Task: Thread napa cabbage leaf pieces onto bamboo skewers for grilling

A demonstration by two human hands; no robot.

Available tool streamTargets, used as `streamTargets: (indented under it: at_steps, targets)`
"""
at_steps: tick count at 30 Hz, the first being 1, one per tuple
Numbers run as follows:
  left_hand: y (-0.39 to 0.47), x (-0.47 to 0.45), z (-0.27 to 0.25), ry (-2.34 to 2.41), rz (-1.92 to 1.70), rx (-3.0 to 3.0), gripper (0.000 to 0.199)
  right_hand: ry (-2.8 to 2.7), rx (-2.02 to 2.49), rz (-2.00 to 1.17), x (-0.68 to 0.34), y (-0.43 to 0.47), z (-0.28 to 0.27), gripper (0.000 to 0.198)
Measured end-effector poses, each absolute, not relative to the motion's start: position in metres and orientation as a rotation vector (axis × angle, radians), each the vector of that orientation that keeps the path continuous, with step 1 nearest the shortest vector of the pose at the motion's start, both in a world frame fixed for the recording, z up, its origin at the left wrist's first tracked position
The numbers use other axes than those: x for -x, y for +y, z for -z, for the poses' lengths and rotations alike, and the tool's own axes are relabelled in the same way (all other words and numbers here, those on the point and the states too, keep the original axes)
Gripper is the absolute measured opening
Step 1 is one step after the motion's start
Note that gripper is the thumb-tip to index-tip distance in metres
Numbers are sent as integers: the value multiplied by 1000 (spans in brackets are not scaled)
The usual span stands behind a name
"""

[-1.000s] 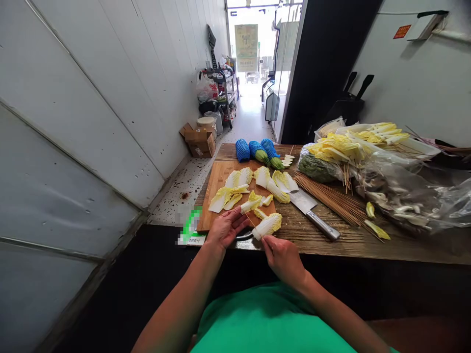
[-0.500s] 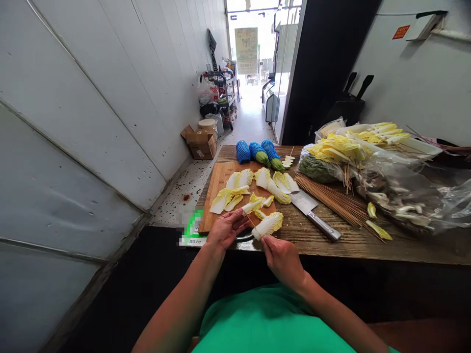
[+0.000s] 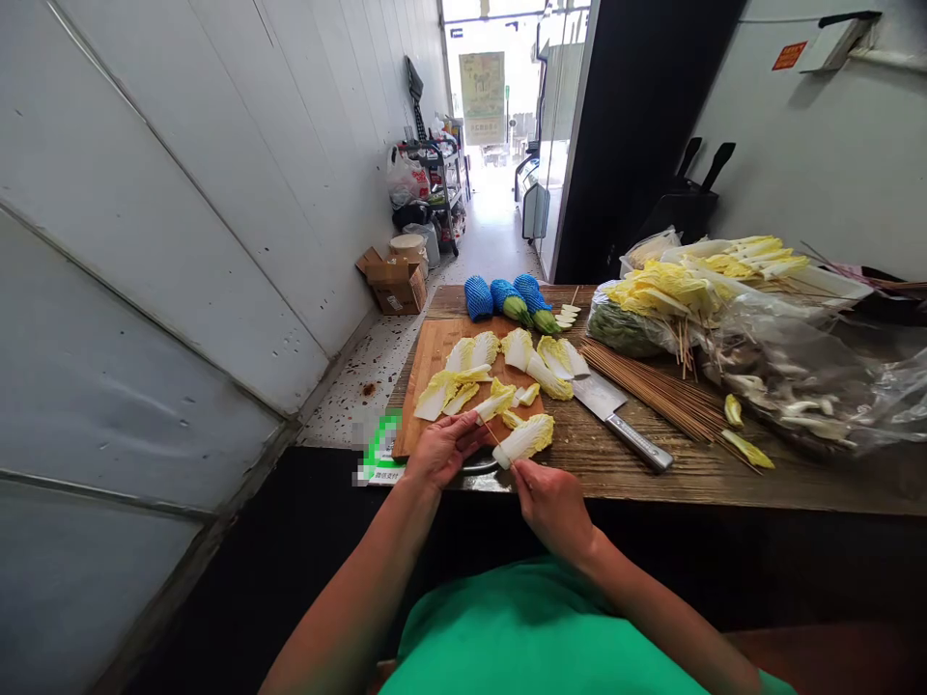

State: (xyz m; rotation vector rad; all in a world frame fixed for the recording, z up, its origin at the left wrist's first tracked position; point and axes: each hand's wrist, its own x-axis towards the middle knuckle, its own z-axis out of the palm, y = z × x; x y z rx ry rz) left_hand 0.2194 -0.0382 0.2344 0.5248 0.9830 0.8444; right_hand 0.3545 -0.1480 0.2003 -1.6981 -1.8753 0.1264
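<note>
Past the fingers [image 3: 462,423] I see on my feed three blue foam-netted bundles [image 3: 503,294]; farther off, leftward, an open brown cardboard box [image 3: 398,292]; far right, a small rectangular red sign [image 3: 789,56].

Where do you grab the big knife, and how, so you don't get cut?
Best by the handle, probably with the right hand, coming from the near side. The knife lies flat, its long handle slanting toward the near edge of the table, while the blade points away, toward the cabbage leaves. That should keep you off the blade.
</note>
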Motion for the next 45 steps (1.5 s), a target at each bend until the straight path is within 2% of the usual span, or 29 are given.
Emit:
streamTargets:
  at_steps: [9,14,20,24,28,31,34,37,41,45]
  targets:
    - [-49,-229,-238,983,-807,-551,2,-1873,1734,-93,-356,-135,-208,27]
    - [-54,-232,-240,956,-771,-550,18,-1873,1712,-93,-357,-135,-207,28]
    - [-61,-238,-235,958,-800,-560,11,-1869,1704,-124,-355,-135,-208,29]
    - [-68,-244,-234,935,-788,-592,15,-1847,1666,-125,-358,-134,-208,29]
    - [-64,-235,-237,980,-944,-907,24,-1770,1654,-91,-375,-140,-207,31]
    - [-47,-217,-238,1202,-1186,-1518,19,-1673,1670,-68,-392,-148,-208,33]
    - [-26,-199,-236,1397,-1020,-2168,18,-1610,1674,-66,-406,-153,-209,33]
    - [-11,-193,-232,1460,-783,-2528,22,-1557,1700,-45,-416,-155,-208,34]
    - [-4,-200,-235,1393,-742,-2555,17,-1564,1714,-55,-419,-155,-206,36]
    - [-13,-211,-237,1281,-943,-2114,12,-1657,1699,-66,-406,-156,-205,34]
